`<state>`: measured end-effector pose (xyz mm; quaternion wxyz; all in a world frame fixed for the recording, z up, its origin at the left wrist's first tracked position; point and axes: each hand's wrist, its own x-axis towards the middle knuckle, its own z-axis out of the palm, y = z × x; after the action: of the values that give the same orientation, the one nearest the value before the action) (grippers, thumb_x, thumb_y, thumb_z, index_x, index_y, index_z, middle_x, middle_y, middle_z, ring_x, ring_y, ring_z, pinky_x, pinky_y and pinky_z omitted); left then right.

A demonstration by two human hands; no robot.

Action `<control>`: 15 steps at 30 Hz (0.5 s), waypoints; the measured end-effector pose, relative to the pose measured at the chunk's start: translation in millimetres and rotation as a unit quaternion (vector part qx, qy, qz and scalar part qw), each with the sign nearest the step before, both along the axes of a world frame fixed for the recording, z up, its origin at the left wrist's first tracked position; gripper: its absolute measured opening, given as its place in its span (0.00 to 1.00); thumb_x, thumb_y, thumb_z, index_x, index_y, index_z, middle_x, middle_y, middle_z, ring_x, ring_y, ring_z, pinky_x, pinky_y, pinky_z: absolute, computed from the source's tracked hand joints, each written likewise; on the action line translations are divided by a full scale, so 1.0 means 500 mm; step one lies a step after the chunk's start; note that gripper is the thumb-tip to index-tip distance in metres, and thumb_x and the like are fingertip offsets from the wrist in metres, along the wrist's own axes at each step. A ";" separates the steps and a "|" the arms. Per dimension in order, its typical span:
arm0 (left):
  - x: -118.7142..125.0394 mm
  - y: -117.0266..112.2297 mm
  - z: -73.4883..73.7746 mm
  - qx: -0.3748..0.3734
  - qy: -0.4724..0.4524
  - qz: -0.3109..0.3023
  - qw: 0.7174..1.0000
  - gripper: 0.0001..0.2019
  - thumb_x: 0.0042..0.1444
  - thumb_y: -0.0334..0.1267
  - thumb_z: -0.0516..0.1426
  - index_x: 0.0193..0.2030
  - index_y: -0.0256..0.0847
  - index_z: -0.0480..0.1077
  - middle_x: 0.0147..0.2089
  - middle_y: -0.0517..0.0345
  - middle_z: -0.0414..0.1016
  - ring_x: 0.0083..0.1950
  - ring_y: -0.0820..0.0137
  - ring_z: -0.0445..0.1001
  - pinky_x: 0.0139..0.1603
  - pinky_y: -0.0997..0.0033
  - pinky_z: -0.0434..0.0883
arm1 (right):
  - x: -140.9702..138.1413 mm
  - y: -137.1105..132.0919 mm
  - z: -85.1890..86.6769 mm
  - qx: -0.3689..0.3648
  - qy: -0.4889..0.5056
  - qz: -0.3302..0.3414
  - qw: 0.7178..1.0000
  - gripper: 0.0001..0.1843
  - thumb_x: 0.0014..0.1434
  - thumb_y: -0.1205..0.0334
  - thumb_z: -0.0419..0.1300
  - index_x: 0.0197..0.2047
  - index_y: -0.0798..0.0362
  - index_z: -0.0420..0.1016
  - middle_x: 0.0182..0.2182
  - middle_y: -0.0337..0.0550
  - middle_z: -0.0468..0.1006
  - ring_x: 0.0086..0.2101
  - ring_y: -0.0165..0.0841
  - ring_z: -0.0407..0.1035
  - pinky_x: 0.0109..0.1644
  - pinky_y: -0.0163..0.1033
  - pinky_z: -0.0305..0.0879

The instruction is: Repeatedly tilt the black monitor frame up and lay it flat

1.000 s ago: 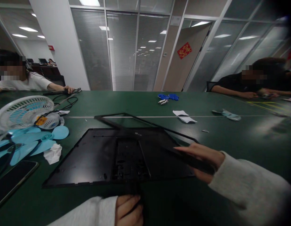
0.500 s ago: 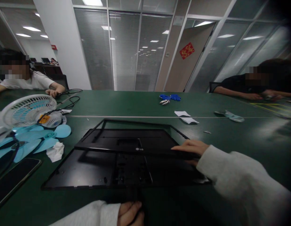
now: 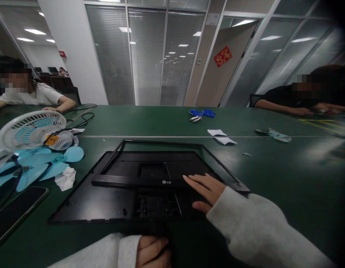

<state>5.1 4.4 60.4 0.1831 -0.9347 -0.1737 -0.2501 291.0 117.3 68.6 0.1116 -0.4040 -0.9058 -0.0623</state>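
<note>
A black monitor back cover [image 3: 111,208] lies on the green table in front of me. On top of it rests a thin black monitor bezel [image 3: 119,181] with an LG logo, offset toward the far side and the right. My right hand [image 3: 207,190] is open, fingers stretched out over the near strip of the bezel, right of the logo; whether it touches the strip I cannot tell. At the bottom edge, my left hand [image 3: 153,251] has its fingers curled around something dark just in front of the cover. What it holds is hidden in shadow.
At the left are a white fan [image 3: 32,128], light-blue fan blades [image 3: 59,159], crumpled tissue [image 3: 65,178] and a dark phone [image 3: 21,214]. Blue gloves [image 3: 202,113], paper pieces [image 3: 217,133] and a pale strip [image 3: 280,136] lie farther off. Two people sit across the table.
The near strip of the bezel has come down onto the back cover. My right hand has let go of its right part and moved left with fingers spread. The left hand stays put.
</note>
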 end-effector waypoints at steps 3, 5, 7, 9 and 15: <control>0.000 0.001 0.003 -0.011 -0.006 0.008 1.000 0.11 0.65 0.39 0.51 0.48 0.41 0.73 0.49 0.65 0.77 0.51 0.76 0.74 0.51 0.81 0.71 | -0.033 0.000 -0.012 0.025 0.034 0.006 0.999 0.35 0.62 0.39 0.45 0.66 0.49 0.55 0.54 0.49 0.69 0.54 0.41 0.62 0.60 0.53 0.57; 0.001 0.004 0.001 -0.014 0.001 0.010 1.000 0.11 0.65 0.39 0.53 0.48 0.41 0.73 0.50 0.66 0.76 0.52 0.77 0.73 0.53 0.81 0.70 | -0.042 0.006 -0.017 0.019 0.050 0.000 0.999 0.32 0.64 0.42 0.42 0.65 0.50 0.57 0.49 0.49 0.72 0.49 0.39 0.66 0.56 0.51 0.61; 0.002 0.008 -0.006 -0.012 0.007 0.004 1.000 0.10 0.64 0.39 0.54 0.49 0.43 0.73 0.51 0.68 0.75 0.53 0.77 0.72 0.54 0.81 0.69 | -0.047 0.012 -0.019 0.009 0.062 -0.012 0.998 0.31 0.65 0.44 0.42 0.63 0.53 0.61 0.44 0.49 0.73 0.42 0.37 0.67 0.48 0.48 0.66; 0.004 0.013 -0.015 -0.013 0.005 -0.005 1.000 0.11 0.65 0.38 0.52 0.49 0.42 0.73 0.53 0.68 0.74 0.53 0.78 0.72 0.55 0.81 0.69 | -0.053 0.016 -0.020 0.009 0.066 -0.027 0.997 0.29 0.64 0.45 0.44 0.61 0.53 0.64 0.40 0.49 0.71 0.38 0.36 0.66 0.41 0.45 0.66; 0.008 0.023 -0.028 -0.020 -0.014 -0.023 0.999 0.11 0.65 0.37 0.51 0.46 0.41 0.74 0.52 0.66 0.75 0.53 0.78 0.73 0.56 0.81 0.69 | -0.067 0.009 -0.003 0.058 0.054 -0.091 0.993 0.20 0.56 0.46 0.56 0.48 0.46 0.72 0.35 0.44 0.67 0.33 0.35 0.61 0.35 0.41 0.58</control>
<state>9.0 15.7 46.2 0.1559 -0.9383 -0.1594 -0.2642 257.4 121.7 67.0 0.1773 -0.4803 -0.8529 -0.1025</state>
